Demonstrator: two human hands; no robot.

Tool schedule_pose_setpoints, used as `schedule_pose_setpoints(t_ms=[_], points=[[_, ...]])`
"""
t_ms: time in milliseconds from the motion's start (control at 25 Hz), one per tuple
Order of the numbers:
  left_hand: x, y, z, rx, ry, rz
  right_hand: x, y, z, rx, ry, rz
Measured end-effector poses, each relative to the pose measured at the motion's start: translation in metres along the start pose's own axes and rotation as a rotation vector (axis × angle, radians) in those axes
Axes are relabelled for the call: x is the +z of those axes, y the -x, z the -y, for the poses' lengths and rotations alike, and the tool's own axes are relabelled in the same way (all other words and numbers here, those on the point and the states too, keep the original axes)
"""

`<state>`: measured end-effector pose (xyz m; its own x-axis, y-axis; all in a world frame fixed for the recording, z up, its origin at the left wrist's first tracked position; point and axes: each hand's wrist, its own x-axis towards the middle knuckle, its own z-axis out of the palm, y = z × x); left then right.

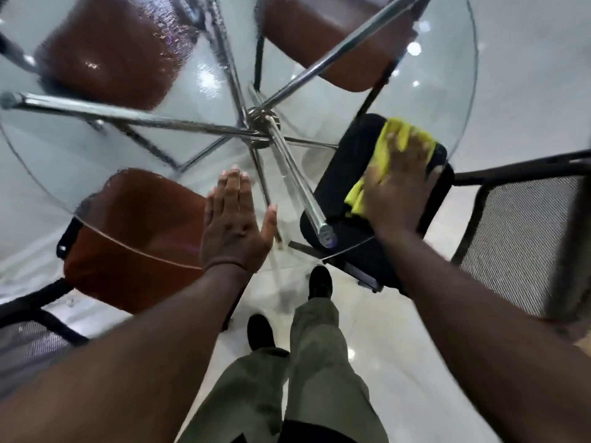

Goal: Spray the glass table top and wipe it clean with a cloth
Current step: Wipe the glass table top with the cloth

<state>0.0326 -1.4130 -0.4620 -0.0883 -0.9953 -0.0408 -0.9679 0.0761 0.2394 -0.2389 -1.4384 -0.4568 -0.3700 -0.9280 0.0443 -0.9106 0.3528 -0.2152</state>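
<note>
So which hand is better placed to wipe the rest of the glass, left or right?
Probably the right hand: it presses the yellow cloth flat on the glass table top. The left hand is bare and holds nothing.

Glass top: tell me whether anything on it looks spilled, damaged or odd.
Only a wet, beaded patch at the far left of the glass top, away from the cloth under the right hand. It looks like spray not yet wiped. No crack or chip shows.
</note>
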Motion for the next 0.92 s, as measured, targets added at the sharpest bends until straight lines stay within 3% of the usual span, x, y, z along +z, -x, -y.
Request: schedule_pose_setpoints(t_ms=[120, 160, 240, 400, 480, 640, 800, 920], points=[[-0.005, -0.001, -0.004, 0.023, 0.03, -0.012, -0.002, 0.096, 0.033, -0.047, -0.016, -0.013], [-0.006, -0.002, -0.004, 0.021, 0.027, -0.023, 0.0, 0.115, 0.042, 0.014, -0.058, -0.003], [-0.006, -0.001, -0.005, 0.017, 0.02, -0.034, 0.005, 0.134, 0.056, 0.23, -0.22, -0.061], [-0.005, -0.002, -0.004, 0.019, 0.004, -0.03, 0.003, 0.089, 0.05, 0.757, -0.834, -0.372], [-0.004, -0.002, -0.004, 0.02, -0.006, -0.032, -0.01, 0.041, 0.016, 0.981, -1.038, -0.346], [-0.002, -0.003, -0.005, 0.012, -0.02, -0.05, -0.019, -0.011, -0.036, 0.946, -1.182, -0.232], [-0.007, -0.001, -0.009, 0.01, -0.008, -0.035, -0.009, 0.059, 0.013, 1.059, -1.233, -0.222], [-0.006, -0.001, -0.01, 0.002, 0.001, -0.043, -0.006, 0.078, 0.022, 1.006, -1.243, -0.144]])
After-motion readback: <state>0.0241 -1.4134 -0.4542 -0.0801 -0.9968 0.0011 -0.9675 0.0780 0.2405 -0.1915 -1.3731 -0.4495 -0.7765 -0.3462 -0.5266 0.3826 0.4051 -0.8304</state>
